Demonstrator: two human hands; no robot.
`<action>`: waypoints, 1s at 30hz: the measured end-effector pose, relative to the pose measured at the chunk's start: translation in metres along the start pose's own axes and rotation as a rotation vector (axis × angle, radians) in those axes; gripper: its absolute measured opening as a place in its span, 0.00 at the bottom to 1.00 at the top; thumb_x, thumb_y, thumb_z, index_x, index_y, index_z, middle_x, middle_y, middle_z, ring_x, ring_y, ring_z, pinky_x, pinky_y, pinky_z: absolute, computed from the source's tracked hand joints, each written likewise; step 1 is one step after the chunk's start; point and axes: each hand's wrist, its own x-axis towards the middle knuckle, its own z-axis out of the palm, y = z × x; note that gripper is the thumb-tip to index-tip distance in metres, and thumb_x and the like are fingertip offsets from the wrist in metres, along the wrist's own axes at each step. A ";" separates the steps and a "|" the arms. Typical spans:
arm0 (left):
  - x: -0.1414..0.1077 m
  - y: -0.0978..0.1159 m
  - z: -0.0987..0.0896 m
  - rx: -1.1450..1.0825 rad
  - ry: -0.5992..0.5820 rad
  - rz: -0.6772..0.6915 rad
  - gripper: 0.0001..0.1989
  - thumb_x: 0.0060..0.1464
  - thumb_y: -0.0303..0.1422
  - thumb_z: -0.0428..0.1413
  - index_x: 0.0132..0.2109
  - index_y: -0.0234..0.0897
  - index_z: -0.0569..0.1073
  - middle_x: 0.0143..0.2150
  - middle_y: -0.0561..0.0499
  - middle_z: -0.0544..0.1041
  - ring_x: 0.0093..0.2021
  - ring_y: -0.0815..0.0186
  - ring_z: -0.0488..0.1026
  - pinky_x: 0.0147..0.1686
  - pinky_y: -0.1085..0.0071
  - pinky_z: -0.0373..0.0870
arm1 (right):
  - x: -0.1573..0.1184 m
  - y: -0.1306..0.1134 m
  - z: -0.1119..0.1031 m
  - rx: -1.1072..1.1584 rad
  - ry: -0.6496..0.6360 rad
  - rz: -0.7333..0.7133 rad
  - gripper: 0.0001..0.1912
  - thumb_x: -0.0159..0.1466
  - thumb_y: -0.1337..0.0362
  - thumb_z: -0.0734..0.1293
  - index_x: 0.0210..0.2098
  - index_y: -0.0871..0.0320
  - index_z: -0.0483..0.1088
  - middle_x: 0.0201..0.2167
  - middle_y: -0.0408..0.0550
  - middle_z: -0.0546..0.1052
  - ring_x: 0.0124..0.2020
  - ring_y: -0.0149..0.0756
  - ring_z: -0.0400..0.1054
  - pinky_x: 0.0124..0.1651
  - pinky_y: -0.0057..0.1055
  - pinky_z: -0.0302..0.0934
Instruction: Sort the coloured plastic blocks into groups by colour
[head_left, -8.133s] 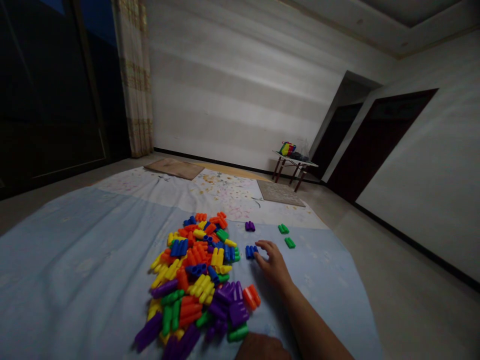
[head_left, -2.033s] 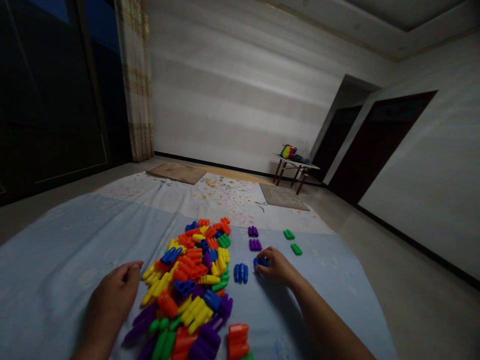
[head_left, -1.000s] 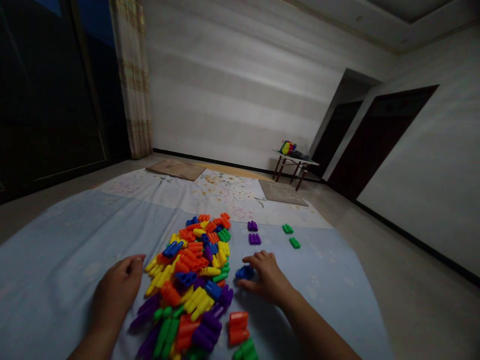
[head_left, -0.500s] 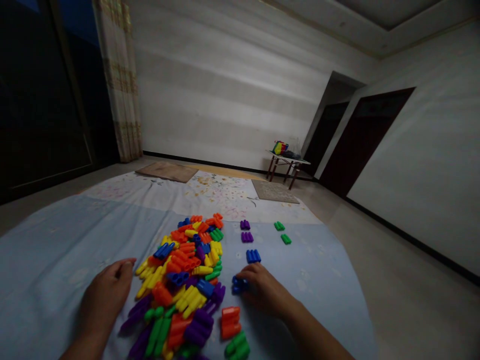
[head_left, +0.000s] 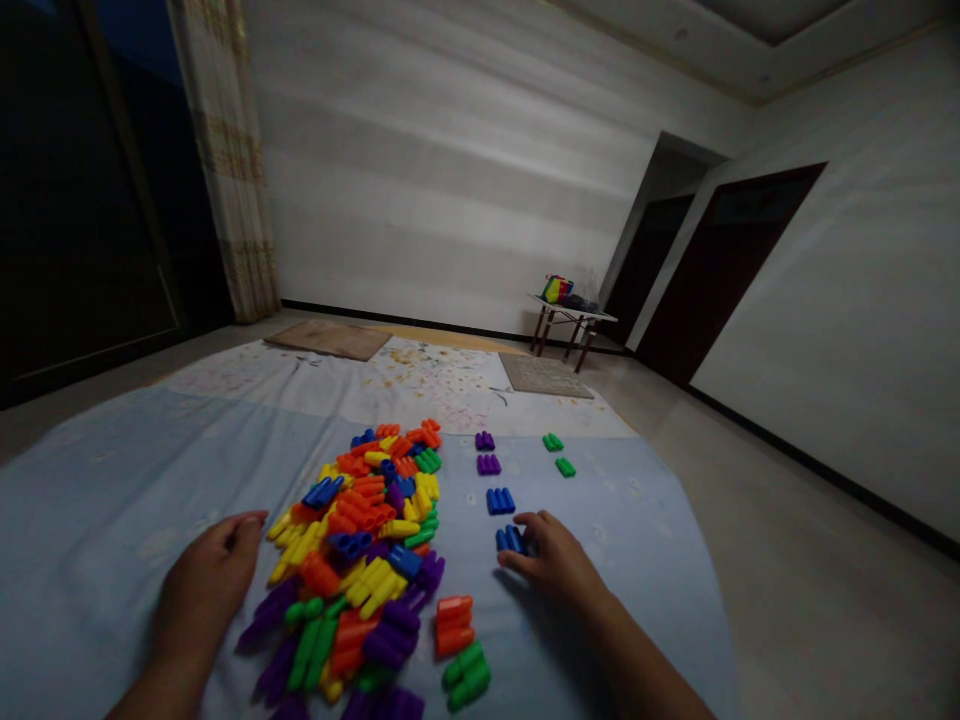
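Note:
My right hand (head_left: 551, 558) has its thumb and fingers around a blue plastic block (head_left: 511, 540) of joined tubes, low over the cloth. Just beyond it lies another blue block (head_left: 501, 501). My left hand (head_left: 210, 575) rests on the cloth with its fingers curled together, beside a heap of colourful plastic blocks (head_left: 367, 510); nothing shows in it. Between the heap and my right forearm are an orange block (head_left: 454, 625) and a green block (head_left: 466, 677).
Two purple blocks, one a purple block (head_left: 489, 465), lie past the blue one. Farther right are two green blocks, including a green block (head_left: 565, 467). A light blue cloth (head_left: 630, 600) covers the surface. A small table (head_left: 574, 312) stands by the wall.
My right hand has shifted right and slightly away from me with the blue block, which now lies nearly in line with the other blue one. My left hand has hardly moved.

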 end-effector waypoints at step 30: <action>-0.012 0.005 0.001 0.015 0.173 0.224 0.21 0.52 0.40 0.41 0.41 0.33 0.74 0.41 0.43 0.76 0.45 0.60 0.72 0.47 0.69 0.65 | -0.007 -0.033 -0.006 0.272 0.076 -0.366 0.12 0.61 0.60 0.62 0.42 0.57 0.70 0.35 0.48 0.72 0.34 0.33 0.67 0.39 0.31 0.63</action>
